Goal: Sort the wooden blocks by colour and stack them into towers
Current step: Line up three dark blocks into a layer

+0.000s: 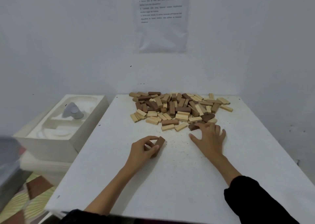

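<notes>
A heap of wooden blocks [179, 107] in light, mid-brown and dark brown lies at the far side of the white table [119, 181]. My left hand [143, 149] grips a dark brown block [159, 146] in the middle of the table, thumb and fingers curled round it. My right hand [208, 137] is spread at the heap's near edge, with its fingertips touching another dark brown block [193, 126] that lies flat on the table. Its fingers look straight, not closed around that block.
A white foam box [51, 138] with a grey object [72, 111] in it stands left of the table. A printed sheet [161, 17] hangs on the wall behind. Patterned floor and a grey bin [8, 164] lie at the lower left.
</notes>
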A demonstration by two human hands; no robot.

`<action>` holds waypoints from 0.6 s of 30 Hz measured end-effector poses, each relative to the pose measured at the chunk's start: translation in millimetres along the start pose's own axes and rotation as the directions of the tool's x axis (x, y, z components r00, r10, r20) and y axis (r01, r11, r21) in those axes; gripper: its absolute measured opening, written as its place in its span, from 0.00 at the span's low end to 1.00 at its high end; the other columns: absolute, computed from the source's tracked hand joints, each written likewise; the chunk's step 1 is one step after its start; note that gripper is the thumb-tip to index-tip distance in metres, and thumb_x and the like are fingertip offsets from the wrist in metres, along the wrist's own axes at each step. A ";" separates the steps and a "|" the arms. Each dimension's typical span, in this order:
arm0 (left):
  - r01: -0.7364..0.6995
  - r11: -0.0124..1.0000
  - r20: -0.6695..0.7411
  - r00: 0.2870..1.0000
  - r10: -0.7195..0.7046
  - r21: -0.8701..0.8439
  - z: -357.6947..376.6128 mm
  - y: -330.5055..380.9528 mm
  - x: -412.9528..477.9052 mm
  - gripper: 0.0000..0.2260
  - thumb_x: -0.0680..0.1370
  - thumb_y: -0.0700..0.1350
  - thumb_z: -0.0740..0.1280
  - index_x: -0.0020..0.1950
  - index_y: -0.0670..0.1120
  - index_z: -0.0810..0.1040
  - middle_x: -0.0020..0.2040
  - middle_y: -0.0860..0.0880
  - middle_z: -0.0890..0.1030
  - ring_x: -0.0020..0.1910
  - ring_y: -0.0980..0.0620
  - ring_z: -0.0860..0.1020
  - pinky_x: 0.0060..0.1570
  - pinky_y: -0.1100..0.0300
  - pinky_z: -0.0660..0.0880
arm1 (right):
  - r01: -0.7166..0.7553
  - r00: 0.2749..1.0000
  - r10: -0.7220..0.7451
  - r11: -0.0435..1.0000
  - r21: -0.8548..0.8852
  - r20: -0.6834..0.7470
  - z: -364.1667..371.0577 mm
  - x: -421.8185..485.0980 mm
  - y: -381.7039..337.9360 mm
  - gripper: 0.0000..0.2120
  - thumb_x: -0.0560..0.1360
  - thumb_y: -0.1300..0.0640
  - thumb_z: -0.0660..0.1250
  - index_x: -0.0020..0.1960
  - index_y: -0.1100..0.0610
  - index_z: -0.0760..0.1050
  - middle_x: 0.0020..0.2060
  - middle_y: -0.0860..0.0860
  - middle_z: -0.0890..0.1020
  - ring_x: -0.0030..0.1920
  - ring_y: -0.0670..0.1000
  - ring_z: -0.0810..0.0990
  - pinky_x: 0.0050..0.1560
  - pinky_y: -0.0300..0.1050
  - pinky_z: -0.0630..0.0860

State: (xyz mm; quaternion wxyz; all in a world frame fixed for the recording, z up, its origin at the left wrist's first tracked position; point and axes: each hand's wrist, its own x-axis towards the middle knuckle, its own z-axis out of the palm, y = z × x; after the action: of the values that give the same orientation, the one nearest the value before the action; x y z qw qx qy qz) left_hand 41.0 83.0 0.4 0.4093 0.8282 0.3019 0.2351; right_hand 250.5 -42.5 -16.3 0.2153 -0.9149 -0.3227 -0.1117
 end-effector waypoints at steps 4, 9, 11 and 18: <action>-0.040 0.999 0.026 0.999 0.040 0.028 11.9 10.2 -2.0 0.18 0.77 0.43 0.67 0.66 0.54 0.74 0.39 0.53 0.77 0.34 0.60 0.73 0.39 0.73 0.70 | -0.061 0.998 0.061 0.998 -0.021 -0.001 3.3 9.6 -2.1 0.23 0.69 0.38 0.69 0.55 0.54 0.74 0.56 0.56 0.74 0.59 0.60 0.70 0.67 0.63 0.54; -0.137 0.939 0.129 0.987 0.100 0.315 26.1 18.2 5.7 0.18 0.78 0.47 0.63 0.67 0.55 0.72 0.36 0.57 0.70 0.40 0.58 0.69 0.33 0.68 0.62 | -0.124 0.992 0.124 0.992 -0.013 0.019 3.2 16.5 -5.4 0.23 0.68 0.38 0.69 0.51 0.54 0.72 0.56 0.54 0.74 0.61 0.58 0.69 0.68 0.61 0.52; -0.133 0.916 0.142 0.986 0.084 0.378 26.8 18.1 8.8 0.16 0.77 0.47 0.63 0.65 0.53 0.72 0.43 0.55 0.70 0.48 0.54 0.70 0.35 0.67 0.62 | -0.123 0.992 0.122 0.991 0.051 0.018 3.4 18.2 -4.5 0.22 0.66 0.40 0.72 0.51 0.53 0.72 0.55 0.53 0.75 0.60 0.57 0.69 0.67 0.60 0.54; -0.116 0.972 0.327 0.944 0.043 0.206 1.4 2.4 19.5 0.25 0.76 0.55 0.67 0.71 0.55 0.65 0.69 0.52 0.66 0.66 0.52 0.64 0.60 0.65 0.64 | 0.199 0.943 -0.313 0.803 0.562 0.114 -20.3 -23.5 -13.7 0.28 0.62 0.50 0.79 0.57 0.50 0.70 0.54 0.41 0.72 0.57 0.45 0.67 0.55 0.43 0.65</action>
State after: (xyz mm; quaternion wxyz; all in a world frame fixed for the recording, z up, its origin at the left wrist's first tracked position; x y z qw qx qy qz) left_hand 56.3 94.7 4.3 0.3478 0.9075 0.2220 0.0787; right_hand 222.5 -55.2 -2.0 0.4150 -0.7702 -0.4818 0.0491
